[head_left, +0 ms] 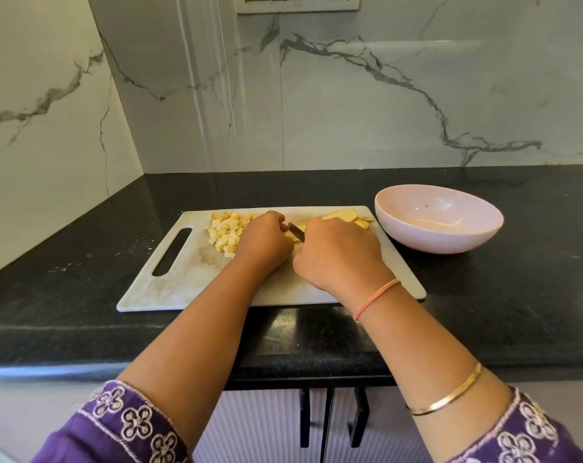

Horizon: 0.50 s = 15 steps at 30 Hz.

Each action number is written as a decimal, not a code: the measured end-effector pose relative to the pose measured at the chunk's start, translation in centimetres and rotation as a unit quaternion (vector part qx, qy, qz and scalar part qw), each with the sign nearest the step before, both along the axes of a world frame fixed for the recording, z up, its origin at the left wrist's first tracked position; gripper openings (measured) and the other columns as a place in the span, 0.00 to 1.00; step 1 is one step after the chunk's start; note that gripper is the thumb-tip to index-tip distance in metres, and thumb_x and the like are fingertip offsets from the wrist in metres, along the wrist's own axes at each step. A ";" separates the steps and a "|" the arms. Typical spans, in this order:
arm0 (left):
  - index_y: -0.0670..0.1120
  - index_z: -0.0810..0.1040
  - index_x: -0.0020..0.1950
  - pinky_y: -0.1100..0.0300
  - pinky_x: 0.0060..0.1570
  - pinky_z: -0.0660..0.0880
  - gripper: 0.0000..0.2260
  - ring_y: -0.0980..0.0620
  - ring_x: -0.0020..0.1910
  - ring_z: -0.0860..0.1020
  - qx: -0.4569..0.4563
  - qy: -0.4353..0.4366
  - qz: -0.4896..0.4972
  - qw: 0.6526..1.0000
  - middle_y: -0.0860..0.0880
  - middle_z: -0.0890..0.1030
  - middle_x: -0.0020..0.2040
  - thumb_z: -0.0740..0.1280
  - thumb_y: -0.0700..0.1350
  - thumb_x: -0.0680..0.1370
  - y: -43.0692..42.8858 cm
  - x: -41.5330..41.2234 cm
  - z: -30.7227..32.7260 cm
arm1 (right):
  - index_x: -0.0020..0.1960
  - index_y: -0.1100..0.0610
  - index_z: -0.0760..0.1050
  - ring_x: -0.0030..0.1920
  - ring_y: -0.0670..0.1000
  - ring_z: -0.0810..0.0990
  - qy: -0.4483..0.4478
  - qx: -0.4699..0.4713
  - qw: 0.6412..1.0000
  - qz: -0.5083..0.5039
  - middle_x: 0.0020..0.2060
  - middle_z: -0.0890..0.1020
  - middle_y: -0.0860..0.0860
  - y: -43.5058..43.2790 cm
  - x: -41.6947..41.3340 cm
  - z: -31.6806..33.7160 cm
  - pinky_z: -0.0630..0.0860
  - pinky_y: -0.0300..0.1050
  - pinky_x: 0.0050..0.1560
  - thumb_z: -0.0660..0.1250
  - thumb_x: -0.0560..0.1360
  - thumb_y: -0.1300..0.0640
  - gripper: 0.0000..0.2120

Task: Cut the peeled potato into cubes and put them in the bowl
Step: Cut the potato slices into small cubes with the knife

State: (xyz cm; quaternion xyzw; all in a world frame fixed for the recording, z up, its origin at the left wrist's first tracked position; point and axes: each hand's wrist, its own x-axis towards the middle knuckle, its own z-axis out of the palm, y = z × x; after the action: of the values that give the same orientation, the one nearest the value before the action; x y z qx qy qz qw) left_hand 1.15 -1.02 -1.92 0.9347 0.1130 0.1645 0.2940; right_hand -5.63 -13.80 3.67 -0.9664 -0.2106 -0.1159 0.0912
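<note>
Potato cubes (pixel 226 232) sit piled on the cutting board (pixel 190 279); uncut slices (pixel 345 217) wait beside your right hand (pixel 338 255), which grips the knife (pixel 296 231). Your left hand (pixel 266 242) pins the piece being cut. The pink bowl (pixel 438 222) holds nothing yet.

Both hands (pixel 338 250) on cutting board (pixel 183 282), knife (pixel 296 231) between, potato cubes (pixel 226 230) left, bowl (pixel 438 219) right

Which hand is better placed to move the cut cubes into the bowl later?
Probably the left hand: it lies against the cube pile. The right hand holds the knife, though it is nearer the bowl.
</note>
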 end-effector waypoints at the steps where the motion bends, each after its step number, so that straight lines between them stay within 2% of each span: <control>1: 0.43 0.70 0.69 0.59 0.55 0.74 0.21 0.49 0.56 0.77 0.000 0.002 0.003 1.000 0.47 0.79 0.60 0.64 0.37 0.77 0.0 0.0 -0.1 | 0.49 0.54 0.72 0.39 0.53 0.69 -0.004 -0.006 1.000 0.001 0.39 0.71 0.52 0.0 -0.1 -0.2 0.59 0.41 0.30 0.58 0.78 0.55 0.05; 3: 0.44 0.70 0.69 0.59 0.55 0.75 0.21 0.50 0.55 0.77 -0.003 0.006 0.010 1.000 0.47 0.79 0.59 0.65 0.37 0.76 0.0 0.0 -0.1 | 0.53 0.56 0.74 0.39 0.53 0.70 -0.007 -0.011 1.000 0.006 0.41 0.74 0.53 0.1 -0.3 -0.6 0.61 0.41 0.31 0.57 0.79 0.55 0.09; 5: 0.44 0.70 0.69 0.59 0.55 0.75 0.21 0.50 0.55 0.77 -0.005 0.009 0.016 1.000 0.47 0.79 0.59 0.66 0.38 0.76 0.0 0.0 -0.1 | 0.54 0.56 0.75 0.41 0.54 0.72 -0.003 -0.007 1.000 0.012 0.46 0.78 0.54 0.3 -0.6 -1.0 0.65 0.43 0.36 0.57 0.79 0.56 0.10; 8: 0.44 0.71 0.69 0.58 0.55 0.76 0.21 0.50 0.54 0.78 -0.008 0.013 0.021 1.000 0.47 0.79 0.59 0.67 0.38 0.76 -0.1 -0.1 -0.2 | 0.52 0.56 0.75 0.41 0.53 0.74 0.005 0.001 1.000 0.013 0.41 0.77 0.53 0.5 -1.1 -1.6 0.70 0.44 0.39 0.57 0.79 0.57 0.09; 11: 0.44 0.71 0.68 0.56 0.57 0.76 0.20 0.50 0.55 0.78 -0.009 0.009 0.021 1.000 0.47 0.79 0.59 0.67 0.38 0.76 -0.4 -0.2 -0.3 | 0.53 0.56 0.76 0.43 0.54 0.76 0.008 0.003 1.000 0.012 0.42 0.77 0.53 0.2 -1.3 -2.0 0.68 0.44 0.38 0.58 0.79 0.56 0.09; 15: 0.44 0.71 0.68 0.56 0.57 0.76 0.20 0.50 0.55 0.78 -0.012 0.010 0.025 1.000 0.47 0.79 0.59 0.67 0.38 0.76 -0.4 -0.2 0.0 | 0.52 0.56 0.76 0.39 0.52 0.71 -0.001 -0.003 1.000 0.007 0.39 0.74 0.51 0.3 -1.5 -2.0 0.67 0.43 0.36 0.58 0.79 0.56 0.09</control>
State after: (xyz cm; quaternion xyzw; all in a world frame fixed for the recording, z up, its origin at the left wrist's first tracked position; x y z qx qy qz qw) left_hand 0.90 -1.38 -1.89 0.9298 0.1408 0.1610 0.2997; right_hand -7.15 -13.53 1.67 -0.9651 -0.2175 -0.1158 0.0885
